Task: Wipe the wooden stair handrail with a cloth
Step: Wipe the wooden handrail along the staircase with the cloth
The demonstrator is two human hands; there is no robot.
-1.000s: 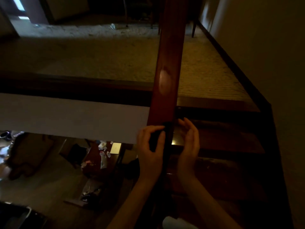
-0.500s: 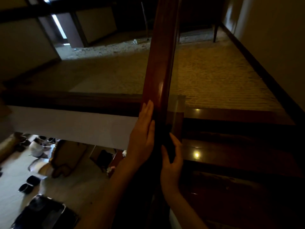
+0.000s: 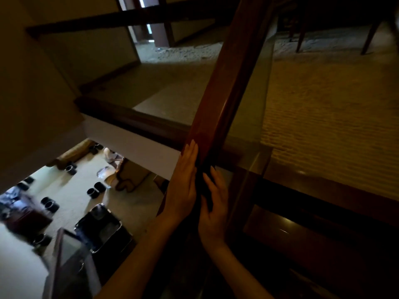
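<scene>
The dark red-brown wooden handrail (image 3: 222, 93) runs from the bottom middle up to the top right. A dark cloth (image 3: 201, 182) lies over the rail, hard to make out in the dim light. My left hand (image 3: 183, 186) lies flat against the rail's left side, fingers straight and together, at the cloth's edge. My right hand (image 3: 216, 206) presses the cloth from the right side, fingers pointing up the rail. The two hands hold the cloth and rail between them.
A glass panel (image 3: 250, 126) hangs under the rail on the right. Beyond it lie a carpeted landing (image 3: 328, 117) and chair legs (image 3: 301, 39). Dark wooden steps (image 3: 302, 234) sit at the lower right. Far below on the left are a black cart (image 3: 101, 225) and several dark pots.
My left hand has gone from a curled grip on the cloth to lying flat along the rail. Both hands have slid a little up the rail, and the view has swung left.
</scene>
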